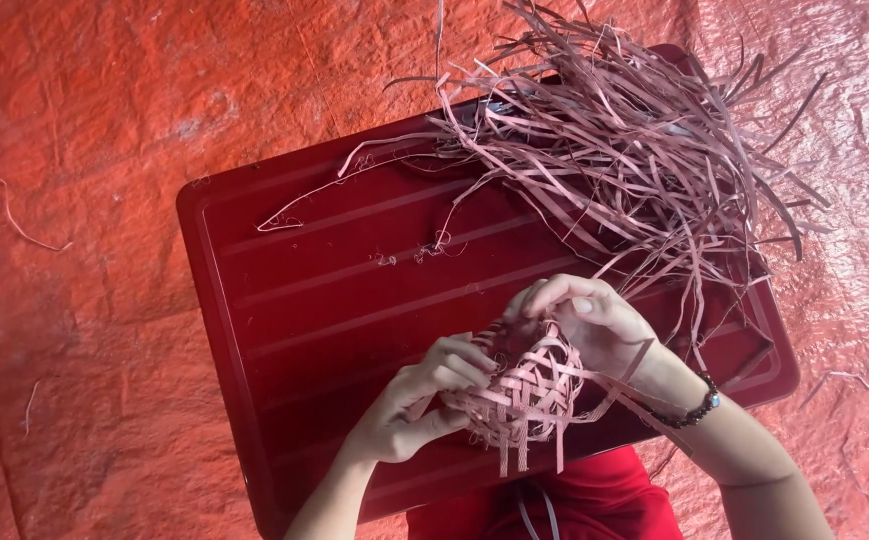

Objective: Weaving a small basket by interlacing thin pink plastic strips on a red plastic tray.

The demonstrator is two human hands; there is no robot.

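Both hands, left hand [417,398] and right hand [591,322], grip a small woven basket [523,388], its loose strip ends pointing toward the person

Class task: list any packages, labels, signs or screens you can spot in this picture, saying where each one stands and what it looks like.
None in view: no package, label, sign or screen.
What is there: a dark red ridged tray on a red sheet.
A heap of pinkish strips lies at the tray's far right.
The left hand and right hand hold a small woven piece.
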